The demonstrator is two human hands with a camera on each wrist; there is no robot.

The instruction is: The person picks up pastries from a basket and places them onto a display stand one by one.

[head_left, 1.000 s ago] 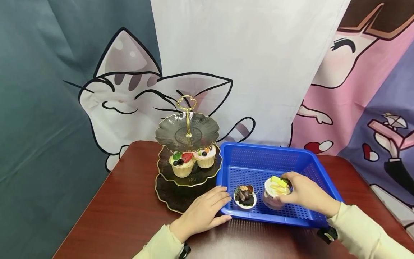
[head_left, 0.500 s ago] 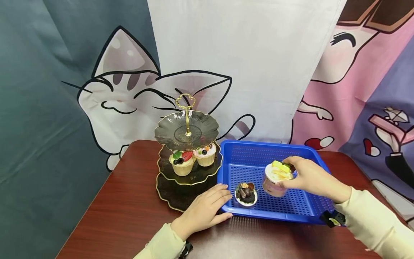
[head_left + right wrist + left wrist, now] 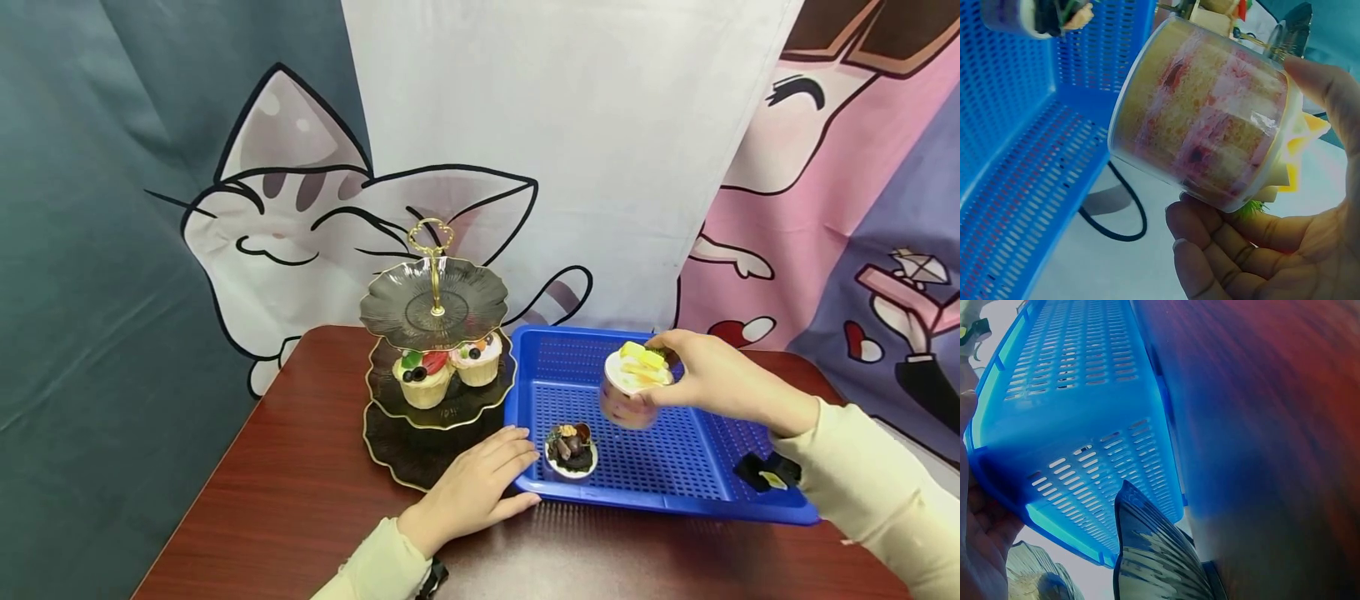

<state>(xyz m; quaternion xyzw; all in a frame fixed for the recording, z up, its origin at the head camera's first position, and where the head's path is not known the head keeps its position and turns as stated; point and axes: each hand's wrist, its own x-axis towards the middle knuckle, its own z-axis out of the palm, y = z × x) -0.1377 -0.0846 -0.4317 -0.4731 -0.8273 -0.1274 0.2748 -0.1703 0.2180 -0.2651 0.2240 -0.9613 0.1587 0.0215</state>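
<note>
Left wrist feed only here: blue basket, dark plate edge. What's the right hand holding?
Observer: The right hand grips a clear layered-cake cup.
Operator: Anything standing in the blue basket?
Observer: Yes, one chocolate-topped cup, at the end nearest the left hand.

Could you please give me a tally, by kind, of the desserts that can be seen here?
Fruit-topped cupcakes, on the tiered stand: 2
Chocolate-topped dessert cup, in the blue basket: 1
Layered cake cup, in the right hand: 1
Total: 4
</note>
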